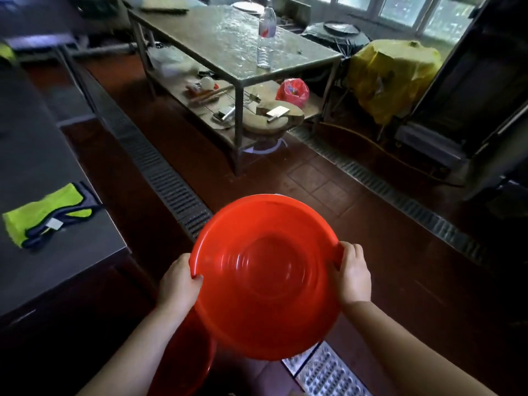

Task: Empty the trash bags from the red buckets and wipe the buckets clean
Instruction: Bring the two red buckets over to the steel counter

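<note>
**Bucket in both hands, nothing under it**

My left hand [178, 284] grips the rim of the red bucket [265, 278] on one side, thumb hooked over the edge; my right hand [353, 274] clamps the opposite rim the same way. The bucket hangs in the air over the tiled floor [328, 190], its mouth tipped toward me, and I see no bag inside.

The rim is thin and smooth, so I judge that a wet or greasy edge could slide out of my fingers and the bucket would drop. A second red bucket [194, 364] sits low, just beside my left forearm; lowering carelessly, I could knock into it. The drain grate [171, 184] beyond could catch my foot.

The yellow-green cloth [43, 212] lies at the near corner of the counter [57, 261], well apart from me, so reaching for it would leave one hand holding.
</note>
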The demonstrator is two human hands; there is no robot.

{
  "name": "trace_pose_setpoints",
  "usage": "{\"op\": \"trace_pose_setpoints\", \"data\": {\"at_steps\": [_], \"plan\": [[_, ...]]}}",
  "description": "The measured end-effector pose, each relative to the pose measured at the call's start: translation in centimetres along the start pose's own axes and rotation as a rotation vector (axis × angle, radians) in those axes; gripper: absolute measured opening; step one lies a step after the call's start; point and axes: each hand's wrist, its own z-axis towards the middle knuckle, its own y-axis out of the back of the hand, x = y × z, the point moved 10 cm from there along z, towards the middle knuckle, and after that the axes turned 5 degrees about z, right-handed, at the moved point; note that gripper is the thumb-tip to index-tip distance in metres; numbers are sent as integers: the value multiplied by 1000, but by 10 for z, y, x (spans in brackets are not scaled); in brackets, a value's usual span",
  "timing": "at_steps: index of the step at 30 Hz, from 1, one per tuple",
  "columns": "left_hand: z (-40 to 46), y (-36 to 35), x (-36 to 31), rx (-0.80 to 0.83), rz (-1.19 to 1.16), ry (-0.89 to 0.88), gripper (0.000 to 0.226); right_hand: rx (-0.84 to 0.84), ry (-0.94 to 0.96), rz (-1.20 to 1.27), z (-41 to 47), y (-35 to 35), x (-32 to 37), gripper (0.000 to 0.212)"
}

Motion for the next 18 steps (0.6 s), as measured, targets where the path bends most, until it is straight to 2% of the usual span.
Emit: {"op": "trace_pose_setpoints", "data": {"at_steps": [8, 13, 18], "plan": [[85, 35, -26, -213, -72, 138, 35, 94, 258, 176, 161, -52, 62, 37], [102, 80, -41, -451, -143, 195, 36, 185, 493, 244, 250, -83, 137, 33], [103, 135, -26, -633, -156, 317, 36, 287, 673, 348, 297, -122, 235, 34]]}}
